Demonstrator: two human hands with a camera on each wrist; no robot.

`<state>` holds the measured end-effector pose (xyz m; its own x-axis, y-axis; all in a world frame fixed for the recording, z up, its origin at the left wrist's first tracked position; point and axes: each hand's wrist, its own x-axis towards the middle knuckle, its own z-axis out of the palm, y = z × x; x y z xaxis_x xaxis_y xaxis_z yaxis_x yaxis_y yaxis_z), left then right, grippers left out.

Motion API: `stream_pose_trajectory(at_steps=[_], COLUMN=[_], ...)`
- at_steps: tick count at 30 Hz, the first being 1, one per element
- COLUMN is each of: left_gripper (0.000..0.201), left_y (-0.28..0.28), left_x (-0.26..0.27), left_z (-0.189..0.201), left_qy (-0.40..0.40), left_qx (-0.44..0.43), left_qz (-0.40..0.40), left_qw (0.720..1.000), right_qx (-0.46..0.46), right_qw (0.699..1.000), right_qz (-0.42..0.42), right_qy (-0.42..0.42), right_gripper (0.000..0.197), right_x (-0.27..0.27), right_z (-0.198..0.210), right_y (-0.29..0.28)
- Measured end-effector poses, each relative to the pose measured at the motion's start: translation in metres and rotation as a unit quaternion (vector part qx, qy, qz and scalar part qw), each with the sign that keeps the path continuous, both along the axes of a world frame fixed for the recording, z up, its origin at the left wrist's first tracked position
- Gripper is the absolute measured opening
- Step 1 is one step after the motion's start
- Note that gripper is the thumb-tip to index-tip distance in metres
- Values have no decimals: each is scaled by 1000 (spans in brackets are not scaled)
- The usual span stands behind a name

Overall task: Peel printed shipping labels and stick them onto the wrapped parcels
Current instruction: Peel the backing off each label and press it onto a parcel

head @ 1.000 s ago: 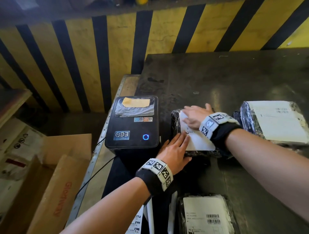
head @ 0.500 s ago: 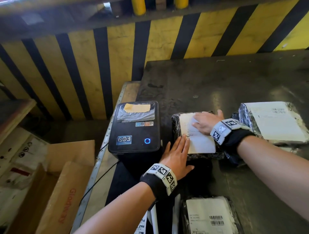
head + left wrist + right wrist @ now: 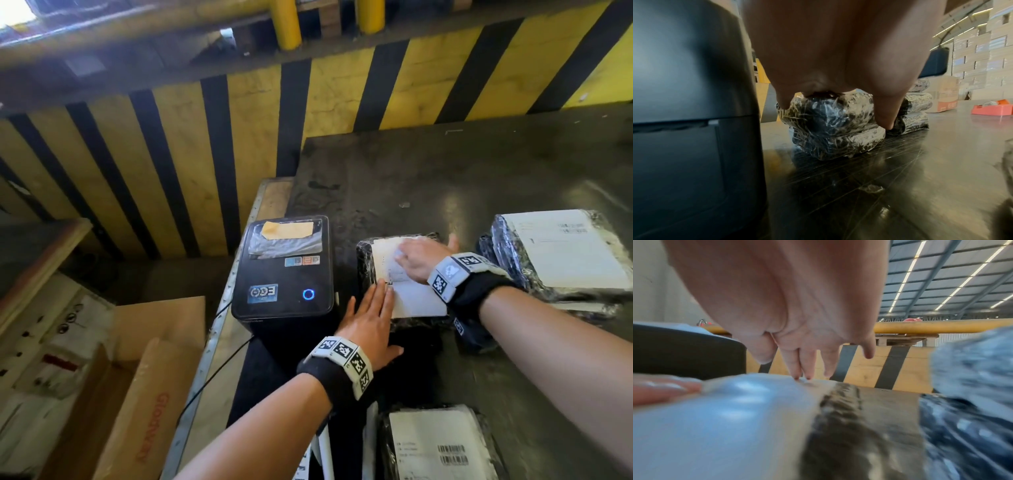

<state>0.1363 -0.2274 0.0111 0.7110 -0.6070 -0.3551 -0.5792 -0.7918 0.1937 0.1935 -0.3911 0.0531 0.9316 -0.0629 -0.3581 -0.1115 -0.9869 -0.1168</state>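
A black plastic-wrapped parcel (image 3: 364, 263) (image 3: 830, 123) lies on the dark table beside the printer, with a white shipping label (image 3: 414, 298) (image 3: 715, 418) on its top. My right hand (image 3: 416, 257) (image 3: 803, 373) lies flat across the label's far half, its straight fingers pressing the paper down. My left hand (image 3: 371, 315) (image 3: 838, 104) rests flat against the parcel's near left side, with its fingertips on the label's left edge. Neither hand grips anything.
A black label printer (image 3: 286, 270) (image 3: 690, 97) stands just left of the parcel. Labelled parcels lie at the right (image 3: 561, 253) and near front (image 3: 435, 445). Cardboard boxes (image 3: 137, 394) sit below the table's left edge. A striped barrier (image 3: 239, 137) runs behind. A red tape dispenser (image 3: 991, 108) sits far right.
My right hand has slid from the label's left part toward its far right, smoothing it. My left hand has stayed against the parcel's near side.
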Motion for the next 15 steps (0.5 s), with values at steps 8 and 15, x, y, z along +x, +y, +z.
stream_pose_trajectory(at_steps=[8, 15], left_gripper=[98, 94], left_y=[2, 3], left_x=[-4, -12], left_z=[0, 2], left_qy=[-2, -13], left_qx=[9, 0], left_qz=[-4, 0], left_qw=[1000, 1000], right_qx=[18, -1], right_qw=[998, 1000], right_qz=[53, 15], right_qy=[-5, -2], right_gripper=[46, 41], right_x=[-27, -25], right_z=[-14, 1], right_y=[-10, -11])
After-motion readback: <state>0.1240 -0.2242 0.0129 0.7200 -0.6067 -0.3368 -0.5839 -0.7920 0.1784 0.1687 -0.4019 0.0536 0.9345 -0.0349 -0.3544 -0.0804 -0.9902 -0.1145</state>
